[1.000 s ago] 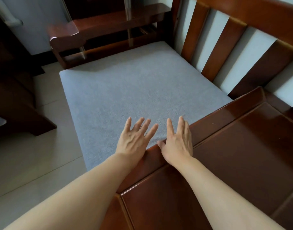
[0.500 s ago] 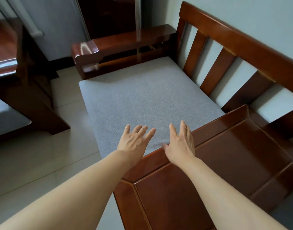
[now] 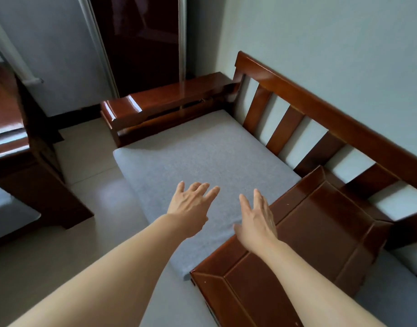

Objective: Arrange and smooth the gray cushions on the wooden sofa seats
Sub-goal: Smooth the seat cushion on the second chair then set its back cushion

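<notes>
A flat rectangular gray fabric cushion (image 3: 202, 166) lies on the seat of a glossy reddish-brown wooden sofa (image 3: 320, 109), filling the space between the broad wooden armrest (image 3: 165, 100) at its far end and a raised, panelled wooden divider block (image 3: 316, 223) at its near end, with its long side against the slatted backrest. The cushion's front edge overhangs the seat slightly above the pale tiled floor (image 3: 89, 152). Both bare forearms reach out over the near end of the cushion. The left hand (image 3: 191, 206) is wide, fingers straight and spread, palm down above the gray fabric near the front edge; whether it touches the surface cannot be told. The right hand (image 3: 257, 218) is likewise wide with straight fingers, held more edge-on, just beside the divider block where the cushion meets it, its thumb side low near the fabric. Neither hand holds anything. A strip of another gray cushion (image 3: 391, 308) shows at the lower right beyond the divider block. At the left edge stands a dark wooden piece of furniture (image 3: 33, 175) with a shiny top, and a dark doorway (image 3: 143, 43) opens behind the armrest.
</notes>
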A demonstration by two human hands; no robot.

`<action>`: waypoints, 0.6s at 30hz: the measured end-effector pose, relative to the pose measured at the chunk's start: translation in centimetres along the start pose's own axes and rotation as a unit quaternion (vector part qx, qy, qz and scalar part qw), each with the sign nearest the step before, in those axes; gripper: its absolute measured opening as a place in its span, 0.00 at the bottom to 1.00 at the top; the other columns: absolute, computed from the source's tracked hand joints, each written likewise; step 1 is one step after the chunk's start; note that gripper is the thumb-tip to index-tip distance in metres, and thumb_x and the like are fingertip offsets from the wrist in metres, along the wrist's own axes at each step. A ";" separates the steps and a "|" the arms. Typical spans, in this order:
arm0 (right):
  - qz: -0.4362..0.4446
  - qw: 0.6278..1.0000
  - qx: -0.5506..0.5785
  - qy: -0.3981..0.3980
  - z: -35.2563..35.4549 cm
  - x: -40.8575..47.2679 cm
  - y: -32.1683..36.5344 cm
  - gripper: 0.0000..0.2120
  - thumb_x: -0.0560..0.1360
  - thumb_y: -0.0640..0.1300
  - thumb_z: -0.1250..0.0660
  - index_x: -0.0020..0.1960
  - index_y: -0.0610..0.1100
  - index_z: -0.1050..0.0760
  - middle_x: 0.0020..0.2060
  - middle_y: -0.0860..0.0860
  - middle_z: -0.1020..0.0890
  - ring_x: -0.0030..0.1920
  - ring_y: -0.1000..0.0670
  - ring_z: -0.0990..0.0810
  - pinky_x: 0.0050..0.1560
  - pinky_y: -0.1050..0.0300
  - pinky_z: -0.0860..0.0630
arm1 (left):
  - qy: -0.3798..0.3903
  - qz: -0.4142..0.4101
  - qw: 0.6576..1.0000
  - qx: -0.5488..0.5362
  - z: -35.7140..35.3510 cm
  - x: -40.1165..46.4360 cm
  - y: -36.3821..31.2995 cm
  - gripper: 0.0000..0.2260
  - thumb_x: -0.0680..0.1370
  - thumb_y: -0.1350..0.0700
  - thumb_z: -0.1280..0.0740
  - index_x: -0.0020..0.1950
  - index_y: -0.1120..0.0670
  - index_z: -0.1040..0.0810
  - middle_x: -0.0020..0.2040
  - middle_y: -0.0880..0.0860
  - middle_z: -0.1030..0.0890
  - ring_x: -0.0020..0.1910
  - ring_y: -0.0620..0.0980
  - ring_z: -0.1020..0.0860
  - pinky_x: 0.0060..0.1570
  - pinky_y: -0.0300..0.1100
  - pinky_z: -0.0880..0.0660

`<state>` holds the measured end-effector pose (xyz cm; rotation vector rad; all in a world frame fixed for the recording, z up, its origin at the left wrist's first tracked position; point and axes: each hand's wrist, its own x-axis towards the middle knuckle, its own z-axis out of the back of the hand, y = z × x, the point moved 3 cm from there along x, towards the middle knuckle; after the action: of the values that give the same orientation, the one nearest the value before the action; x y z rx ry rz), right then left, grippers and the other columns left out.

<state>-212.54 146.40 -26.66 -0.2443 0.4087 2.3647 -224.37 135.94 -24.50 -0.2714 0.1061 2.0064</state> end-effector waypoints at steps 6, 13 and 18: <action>-0.056 0.998 0.015 -0.008 0.4 -1.8 6.8 0.34 0.78 0.46 0.38 0.78 0.51 0.52 0.76 0.39 0.60 0.76 0.40 0.54 0.73 0.49 0.48 | 0.003 -0.050 0.998 0.032 1.9 -3.8 8.2 0.35 0.79 0.48 0.36 0.78 0.48 0.55 0.77 0.52 0.46 0.75 0.52 0.45 0.71 0.56 0.49; -0.095 0.994 0.031 -0.031 1.6 1.2 11.0 0.35 0.79 0.47 0.38 0.78 0.48 0.54 0.76 0.39 0.60 0.76 0.40 0.53 0.73 0.50 0.48 | 0.012 -0.085 0.995 0.042 3.7 -1.5 13.7 0.35 0.79 0.47 0.36 0.78 0.49 0.54 0.77 0.51 0.44 0.75 0.51 0.44 0.70 0.54 0.47; -0.127 0.990 0.054 -0.035 1.7 5.9 11.6 0.34 0.79 0.48 0.38 0.78 0.47 0.53 0.76 0.39 0.60 0.76 0.40 0.52 0.73 0.49 0.45 | 0.015 -0.125 0.991 0.046 4.4 3.4 15.0 0.34 0.79 0.49 0.36 0.78 0.50 0.53 0.76 0.51 0.42 0.74 0.51 0.43 0.71 0.55 0.48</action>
<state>-224.86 142.64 -24.22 -0.1520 0.4433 2.0873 -239.92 133.20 -21.74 -0.2425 0.1744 1.7441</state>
